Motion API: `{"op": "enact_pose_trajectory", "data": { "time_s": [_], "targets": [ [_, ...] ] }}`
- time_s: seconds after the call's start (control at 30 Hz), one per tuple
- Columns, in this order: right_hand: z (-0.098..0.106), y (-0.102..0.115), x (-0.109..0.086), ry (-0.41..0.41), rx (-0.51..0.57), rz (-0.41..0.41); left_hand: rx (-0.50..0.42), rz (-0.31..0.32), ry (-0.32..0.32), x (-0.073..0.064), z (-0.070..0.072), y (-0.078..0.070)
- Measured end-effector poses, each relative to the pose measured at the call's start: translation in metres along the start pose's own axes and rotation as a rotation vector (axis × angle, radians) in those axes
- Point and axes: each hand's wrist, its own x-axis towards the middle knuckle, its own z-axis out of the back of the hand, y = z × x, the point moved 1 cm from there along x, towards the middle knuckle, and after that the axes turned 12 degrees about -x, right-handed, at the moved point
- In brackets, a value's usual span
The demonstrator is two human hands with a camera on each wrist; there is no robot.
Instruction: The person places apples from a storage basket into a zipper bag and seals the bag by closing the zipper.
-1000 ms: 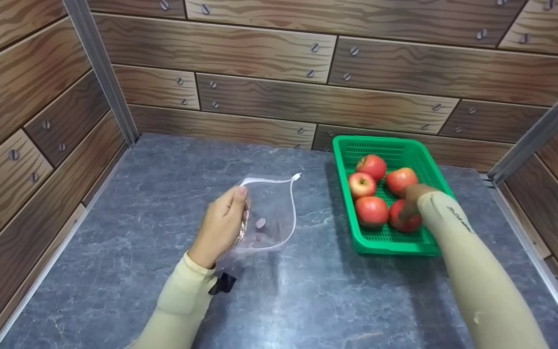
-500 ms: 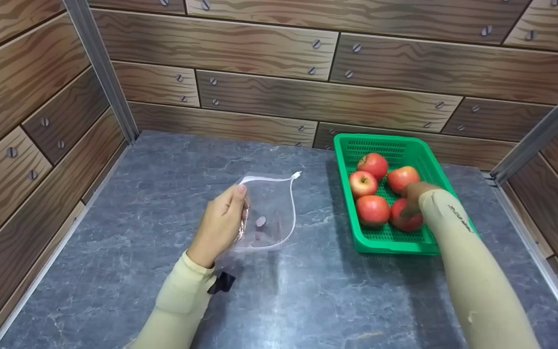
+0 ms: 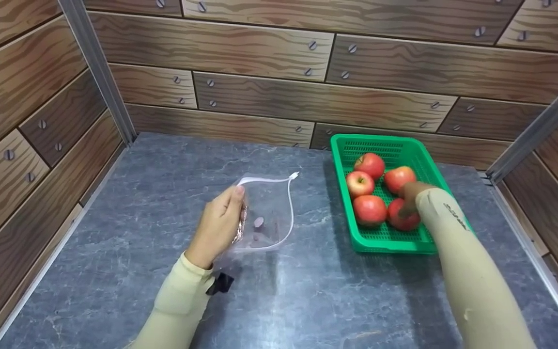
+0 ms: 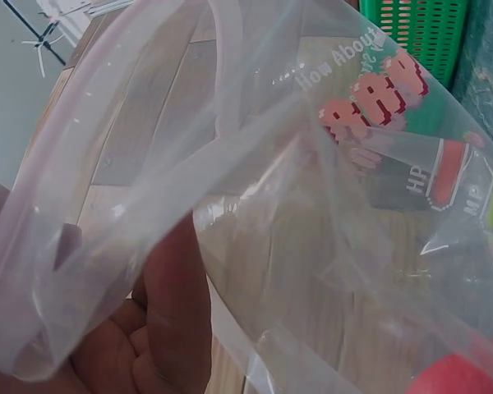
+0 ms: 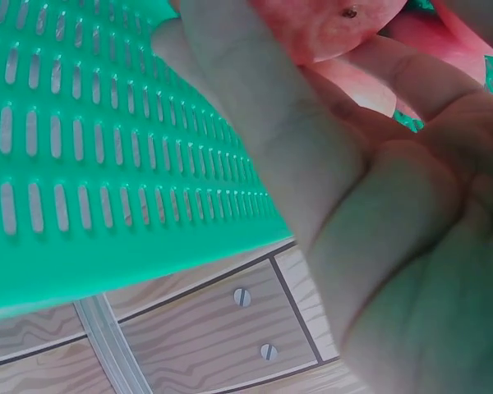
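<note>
A clear zip bag [image 3: 270,208] with a white zip edge is held by my left hand [image 3: 215,225] at its left side, thumb on top; its mouth gapes toward the right. In the left wrist view, print shows on the bag's film [image 4: 357,107], and a red rounded thing [image 4: 460,377] appears at the lower right corner. My right hand [image 3: 410,194] reaches into the green basket [image 3: 343,194] and grips the near-right apple [image 3: 401,219]. Seen from the right wrist, the fingers [image 5: 263,107] curl round a red apple [image 5: 337,20].
Several other red apples lie in the basket, among them one at the front left [image 3: 370,211] and one at the right [image 3: 399,179]. Wood-patterned walls [image 3: 269,92] enclose the grey marbled table [image 3: 162,165] at the back and sides.
Both hands, the bag and the apples keep nearly the same places; only the head view has shifted slightly.
</note>
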Motion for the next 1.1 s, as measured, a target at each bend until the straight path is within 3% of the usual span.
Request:
{"op": "enact_pose_trajectory", "data": {
  "time_s": [0.13,0.23,0.37,0.5,0.7,0.9,1.1],
  "targets": [
    [-0.0006,0.0023,-0.0005,0.051,0.233,-0.053,0.008,0.001,-0.004,0.0000,0.0005,-0.0007],
    [-0.0015,0.0036,0.0000,0.041,0.234,-0.053,0.010,-0.001,-0.002,-0.0003,0.0006,-0.0010],
    [-0.0027,0.0035,0.0019,0.010,0.114,-0.027,0.002,0.003,0.009,-0.0009,0.0008,-0.0012],
    [-0.0035,0.0038,0.0020,0.032,0.243,-0.084,-0.031,0.011,0.016,-0.0010,0.0012,-0.0011],
    [-0.0041,0.0055,-0.0016,0.000,0.224,-0.068,-0.026,-0.002,0.017,-0.0011,0.0022,-0.0018],
    [-0.0059,0.0083,-0.0047,0.013,0.426,-0.159,0.019,-0.011,0.015,-0.0014,0.0004,-0.0025],
    [-0.0056,0.0051,-0.0057,0.005,0.407,-0.162,-0.010,0.004,0.018,-0.0013,-0.0005,-0.0035]
  ]
}}
